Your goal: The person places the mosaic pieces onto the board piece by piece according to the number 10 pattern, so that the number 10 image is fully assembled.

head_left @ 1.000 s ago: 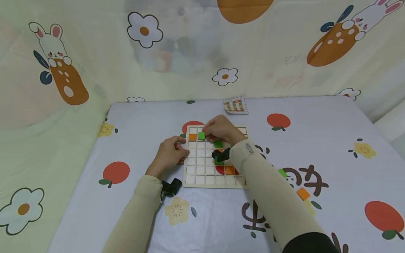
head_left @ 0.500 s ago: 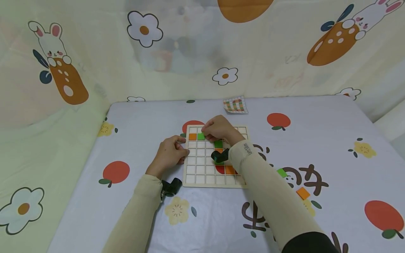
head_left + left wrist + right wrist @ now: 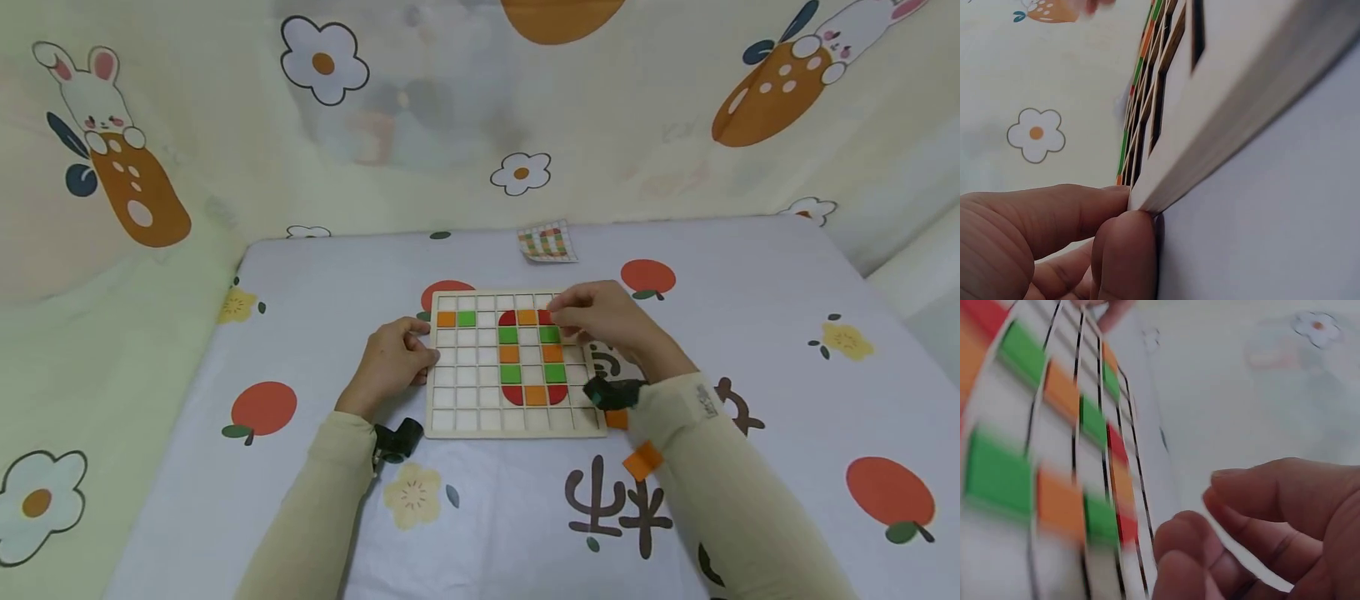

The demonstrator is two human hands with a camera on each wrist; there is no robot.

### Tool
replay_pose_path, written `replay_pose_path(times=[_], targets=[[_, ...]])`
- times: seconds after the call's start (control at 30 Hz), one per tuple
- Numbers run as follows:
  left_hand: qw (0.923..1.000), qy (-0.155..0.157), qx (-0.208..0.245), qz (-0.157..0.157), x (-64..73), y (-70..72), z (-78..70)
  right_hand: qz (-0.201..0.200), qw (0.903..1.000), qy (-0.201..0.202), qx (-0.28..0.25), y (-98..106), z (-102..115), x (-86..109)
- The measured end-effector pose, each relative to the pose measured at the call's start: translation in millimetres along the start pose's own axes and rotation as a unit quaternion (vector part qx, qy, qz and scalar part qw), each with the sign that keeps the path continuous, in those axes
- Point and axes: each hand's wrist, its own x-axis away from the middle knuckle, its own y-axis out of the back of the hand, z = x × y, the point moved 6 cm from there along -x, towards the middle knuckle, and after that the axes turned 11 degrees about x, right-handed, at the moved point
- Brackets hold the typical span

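A pale wooden grid board (image 3: 465,422) lies on the tablecloth. My left hand (image 3: 390,362) holds its left edge, thumb and a finger at the rim (image 3: 1166,197) in the left wrist view. An orange tile (image 3: 446,319) and a green tile (image 3: 467,318) sit side by side in the second row from the back. To their right, red, orange and green tiles form a rounded ring. My right hand (image 3: 611,321) is over the board's back right part, overlapping the ring's corner in the head view. Its fingers (image 3: 1272,487) are loosely bent and apart, with nothing between them.
Two loose orange tiles lie on the cloth right of the board, one near its front right corner (image 3: 617,418) and another orange tile (image 3: 642,461) closer to me. A small patterned card (image 3: 547,242) lies behind the board. A printed curtain (image 3: 450,125) hangs behind the table.
The green tile came to lie flat in its cell beside the orange one. My right hand let go and moved right, uncovering the ring of tiles. The left hand stays at the board's edge.
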Motion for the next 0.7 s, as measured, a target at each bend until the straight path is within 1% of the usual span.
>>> replay_pose_path(times=[0.13,0.3,0.43,0.6,0.7], targets=[[1.0,0.004,-0.005,-0.003,-0.3,2.8,0.3,-0.008,0.9989,-0.013,0.045,19,-37,32.7],[1.0,0.002,-0.007,-0.006,-0.5,5.5,0.1,-0.005,0.9944,-0.029,0.101,26,-75,63.9],[0.9999,-0.001,-0.008,-0.007,-0.5,5.4,0.7,-0.018,0.9912,-0.032,0.127,26,-94,83.5],[1.0,-0.003,-0.007,-0.003,0.4,1.9,0.2,-0.033,0.9904,-0.055,0.122,26,-115,108.1],[1.0,-0.001,-0.009,-0.003,0.5,-0.9,0.1,-0.045,0.988,-0.065,0.133,28,-125,123.9]])
